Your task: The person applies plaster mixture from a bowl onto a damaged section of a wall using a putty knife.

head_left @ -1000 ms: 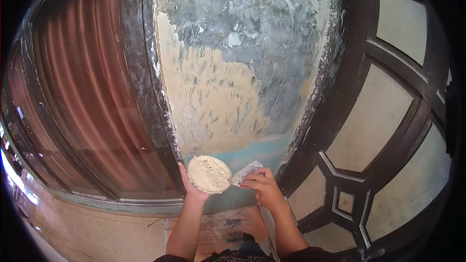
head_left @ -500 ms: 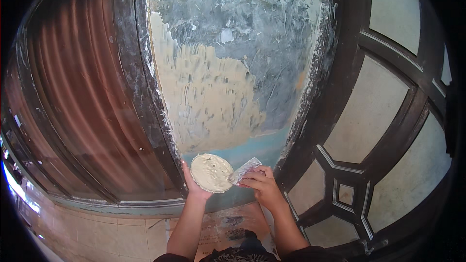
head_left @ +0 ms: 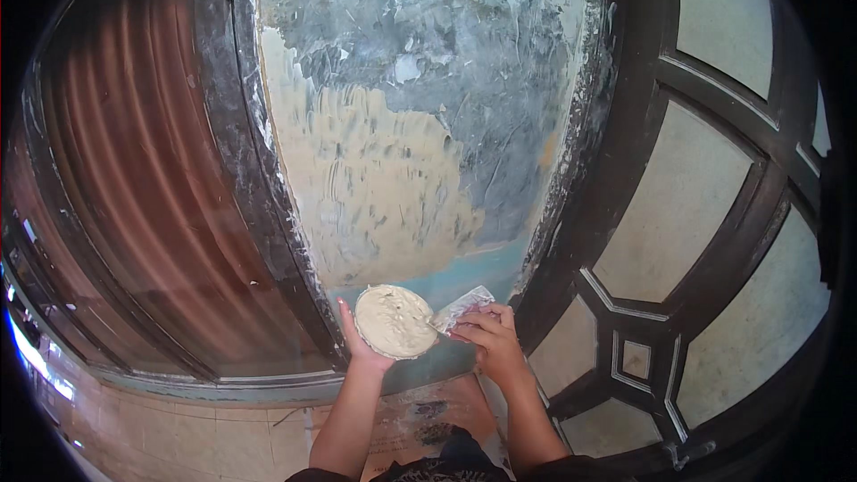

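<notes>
My left hand (head_left: 364, 348) is wrapped round the side and underside of a round bowl (head_left: 399, 358) filled with cream-coloured putty (head_left: 393, 321). Between the fingers and thumb of my right hand (head_left: 494, 339) is a flat, pale, putty-smeared scraper (head_left: 462, 305). Its lower left corner meets the right edge of the putty. Both hands are low in front of a wall panel (head_left: 500, 116) of patchy grey and blue. A rough layer of cream putty (head_left: 375, 187) covers the panel's lower left part, with grey streaks showing through.
On the left, a dark frame (head_left: 241, 125) borders glass with a reddish-brown curtain (head_left: 134, 152) behind it. A dark door with pale panels (head_left: 678, 205) rises at the right. Below lie floor tiles (head_left: 187, 437) and a stained cardboard sheet (head_left: 402, 437).
The bowl and both hands have shifted slightly to the right in view. The scraper stays at the putty's right edge, and the wall's putty layer looks the same.
</notes>
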The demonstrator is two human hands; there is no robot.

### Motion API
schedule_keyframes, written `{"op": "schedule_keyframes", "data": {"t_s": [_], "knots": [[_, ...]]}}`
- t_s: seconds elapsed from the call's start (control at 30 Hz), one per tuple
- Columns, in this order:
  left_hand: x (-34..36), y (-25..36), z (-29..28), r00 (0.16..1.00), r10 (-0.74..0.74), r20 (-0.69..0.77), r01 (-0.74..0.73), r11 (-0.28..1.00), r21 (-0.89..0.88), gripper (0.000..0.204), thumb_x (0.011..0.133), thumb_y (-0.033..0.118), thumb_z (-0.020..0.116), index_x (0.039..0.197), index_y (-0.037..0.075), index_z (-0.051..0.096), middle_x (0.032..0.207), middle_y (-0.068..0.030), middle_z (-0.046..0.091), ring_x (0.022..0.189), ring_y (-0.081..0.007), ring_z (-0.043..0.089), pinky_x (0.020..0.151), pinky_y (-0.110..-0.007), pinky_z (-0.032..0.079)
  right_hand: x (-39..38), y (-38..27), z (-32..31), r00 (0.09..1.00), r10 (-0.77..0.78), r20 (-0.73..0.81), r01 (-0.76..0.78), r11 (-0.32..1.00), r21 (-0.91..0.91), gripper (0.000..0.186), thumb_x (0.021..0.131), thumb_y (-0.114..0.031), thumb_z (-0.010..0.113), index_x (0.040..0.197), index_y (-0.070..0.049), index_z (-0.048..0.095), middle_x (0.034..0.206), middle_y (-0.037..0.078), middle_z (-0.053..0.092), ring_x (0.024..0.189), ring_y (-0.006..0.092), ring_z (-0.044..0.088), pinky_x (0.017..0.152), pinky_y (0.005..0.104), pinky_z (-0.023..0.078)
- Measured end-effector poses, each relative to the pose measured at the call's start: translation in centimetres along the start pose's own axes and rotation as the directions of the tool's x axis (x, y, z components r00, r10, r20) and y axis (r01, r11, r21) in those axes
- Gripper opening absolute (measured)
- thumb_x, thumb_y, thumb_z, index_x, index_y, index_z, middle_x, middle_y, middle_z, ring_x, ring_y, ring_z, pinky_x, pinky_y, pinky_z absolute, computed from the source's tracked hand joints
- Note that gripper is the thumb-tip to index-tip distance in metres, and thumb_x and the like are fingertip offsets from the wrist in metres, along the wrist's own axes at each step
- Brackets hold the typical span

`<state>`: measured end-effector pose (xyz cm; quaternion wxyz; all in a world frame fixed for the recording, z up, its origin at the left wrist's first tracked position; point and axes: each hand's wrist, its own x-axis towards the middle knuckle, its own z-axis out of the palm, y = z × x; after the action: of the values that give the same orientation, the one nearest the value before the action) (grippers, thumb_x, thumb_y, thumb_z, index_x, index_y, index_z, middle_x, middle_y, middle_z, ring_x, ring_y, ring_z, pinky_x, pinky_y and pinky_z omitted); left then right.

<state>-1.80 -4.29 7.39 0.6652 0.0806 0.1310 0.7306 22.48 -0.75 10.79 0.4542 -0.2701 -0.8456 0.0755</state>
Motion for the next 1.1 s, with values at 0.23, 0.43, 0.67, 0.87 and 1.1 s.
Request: {"op": "schedule_keyframes", "data": {"t_s": [0.23,0.43,0.67,0.87,1.1], "knots": [[1.5,-1.1,0.6,0.996,0.002,0.088,-0.004,1.0,0.029,0.104,0.086,0.092,0.04,0.152,0.012,0.049,0.155,-0.0188,0.05,0.136,-0.0493,0.05,0.105,-0.079,0.037,1.3,2.1,0.7,0.998,0.03,-0.055,-0.032,0.998,-0.047,0.043,0.072,0.012,0.069,0.103,-0.015,0.082,0.11,0.002,0.074,0.111,0.0318,0.055,0.1,0.0417,0.045],[3.2,-2.7,2.4,0.995,0.08,0.065,-0.084,0.995,0.061,0.108,0.087,0.093,0.032,0.154,0.009,0.047,0.153,-0.0203,0.051,0.136,-0.045,0.052,0.112,-0.067,0.04,2.9,3.8,1.1,0.995,0.06,-0.08,-0.064,0.997,-0.049,0.049,0.071,0.016,0.064,0.106,-0.014,0.081,0.113,0.002,0.073,0.107,0.0329,0.055,0.1,0.0429,0.044],[5.0,-4.4,4.5,0.988,0.154,-0.01,-0.151,0.976,0.155,0.103,0.094,0.087,0.026,0.151,0.004,0.048,0.147,-0.0183,0.057,0.133,-0.0391,0.056,0.114,-0.052,0.042,4.3,6.3,1.4,0.995,0.075,-0.073,-0.082,0.992,-0.1,0.051,0.07,0.016,0.064,0.108,-0.014,0.081,0.113,0.002,0.073,0.107,0.0317,0.055,0.099,0.0414,0.044],[7.1,-5.8,4.1,0.993,0.117,0.026,-0.12,0.978,0.17,0.104,0.094,0.087,0.024,0.152,0.003,0.048,0.148,-0.0181,0.057,0.134,-0.0366,0.055,0.115,-0.05,0.042,5.3,7.9,1.4,0.996,0.084,-0.044,-0.086,0.994,-0.062,0.055,0.069,0.016,0.065,0.11,-0.017,0.081,0.115,0.0,0.072,0.106,0.0299,0.055,0.098,0.04,0.044],[8.8,-7.8,4.3,0.994,0.081,0.079,-0.1,0.958,0.269,0.105,0.094,0.087,0.021,0.152,0.004,0.049,0.147,-0.0175,0.058,0.133,-0.0359,0.057,0.114,-0.05,0.043,5.9,9.9,1.7,0.997,0.075,-0.027,-0.076,0.996,-0.05,0.055,0.07,0.016,0.066,0.11,-0.018,0.081,0.115,0.0,0.071,0.108,0.0294,0.053,0.099,0.0403,0.042]]}}
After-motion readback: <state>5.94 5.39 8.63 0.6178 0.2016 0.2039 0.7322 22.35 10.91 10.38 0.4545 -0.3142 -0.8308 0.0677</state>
